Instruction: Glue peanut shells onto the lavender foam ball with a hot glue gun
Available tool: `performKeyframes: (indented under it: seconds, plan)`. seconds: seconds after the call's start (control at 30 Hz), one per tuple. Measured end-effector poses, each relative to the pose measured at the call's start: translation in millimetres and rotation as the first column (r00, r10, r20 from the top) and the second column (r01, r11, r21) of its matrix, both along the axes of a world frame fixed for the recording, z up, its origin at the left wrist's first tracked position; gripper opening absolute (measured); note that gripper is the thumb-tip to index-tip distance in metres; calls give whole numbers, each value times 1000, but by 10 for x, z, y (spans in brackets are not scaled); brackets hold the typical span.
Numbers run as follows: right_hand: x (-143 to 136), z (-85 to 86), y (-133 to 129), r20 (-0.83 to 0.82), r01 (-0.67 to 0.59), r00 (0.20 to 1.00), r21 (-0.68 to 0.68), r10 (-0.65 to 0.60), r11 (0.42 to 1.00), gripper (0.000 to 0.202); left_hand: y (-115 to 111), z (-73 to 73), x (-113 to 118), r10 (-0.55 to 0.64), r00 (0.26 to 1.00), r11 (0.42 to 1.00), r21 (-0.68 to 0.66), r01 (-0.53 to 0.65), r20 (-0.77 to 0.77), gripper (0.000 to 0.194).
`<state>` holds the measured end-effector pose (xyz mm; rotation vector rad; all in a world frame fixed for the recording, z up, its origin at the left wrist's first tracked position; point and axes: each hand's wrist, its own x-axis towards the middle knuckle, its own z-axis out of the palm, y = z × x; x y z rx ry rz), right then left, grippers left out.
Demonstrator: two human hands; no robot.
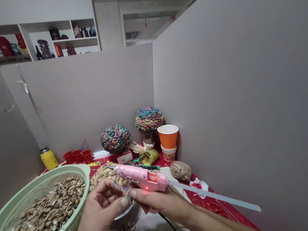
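Note:
A pink glue gun [136, 175] with a lit red light and a long clear glue stick [214, 196] out of its back is in my right hand [156, 201], its nozzle toward the left. My left hand [106, 204] is just beside it, thumb and fingers bent together near my right fingertips; what they pinch is too small to name. Behind my hands lies a ball covered in peanut shells [105, 175], partly hidden. A bowl rim [125, 211] shows under my hands. To the left, a green basket [84, 169] holds many peanut shells [45, 216].
Two colourful shell-covered balls [115, 138] [148, 119] stand at the back. Orange cup [168, 137], twine ball [180, 171], red cups [77, 156] and yellow jar [48, 158] surround the workspace. A grey panel [241, 89] rises at the right. A black cord [174, 228] hangs below the gun.

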<state>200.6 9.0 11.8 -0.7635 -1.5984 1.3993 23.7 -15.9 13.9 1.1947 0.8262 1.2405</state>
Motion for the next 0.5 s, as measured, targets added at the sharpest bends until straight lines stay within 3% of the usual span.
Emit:
performKeyframes:
  seconds: [0.1,0.23,0.37,0.5]
  plan:
    - [15,69,-21,31,3,999,148,-8,989,26,3,-10,14,46,997,998,52,-43,-57,25]
    - [-14,59,-25,13,24,1000,186,-26,982,26,-16,-38,41,123,986,979,179,-101,-113,20]
    - [-58,0,-23,-45,-2,999,0,2,1000,37,-38,-142,28,257,956,905,382,-186,-144,16]
    - [-90,-42,-30,-72,-36,997,-162,24,986,40,-56,-228,-10,324,934,810,555,-191,-153,22]
